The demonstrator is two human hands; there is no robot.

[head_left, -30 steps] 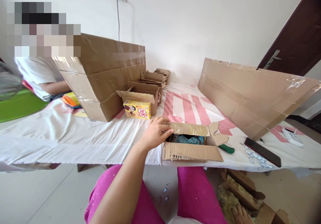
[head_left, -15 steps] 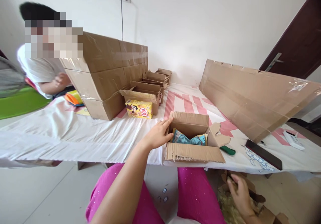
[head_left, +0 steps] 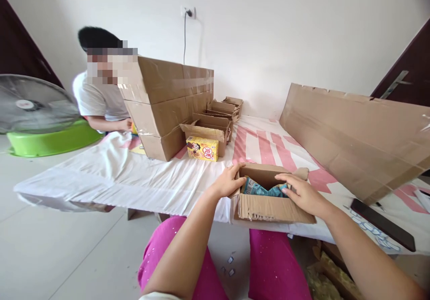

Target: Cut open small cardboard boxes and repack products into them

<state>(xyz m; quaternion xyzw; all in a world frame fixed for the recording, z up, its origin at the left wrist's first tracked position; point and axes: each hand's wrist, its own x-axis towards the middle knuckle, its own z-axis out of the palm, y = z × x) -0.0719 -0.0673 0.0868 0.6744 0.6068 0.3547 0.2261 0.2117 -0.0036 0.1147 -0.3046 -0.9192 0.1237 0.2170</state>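
Both hands on the open carton (head_left: 275,209), working at its contents by the look of it; next grab calls for a clean pinch and a steady box.
Carton's at the table's near edge, brown, near flap torn and folded outward, blue crinkled packaging (head_left: 260,188) inside. My left hand (head_left: 229,182) grasps its left end; right hand (head_left: 304,195) bent over the opening, can't tell if it's gripping.

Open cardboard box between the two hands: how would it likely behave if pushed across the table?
The open cardboard box would probably slide rather than tip, since it sits low and wide. Its front flap may bend easily, being thin cardboard with a ragged edge. The wrinkled cloth beneath might bunch or drag.
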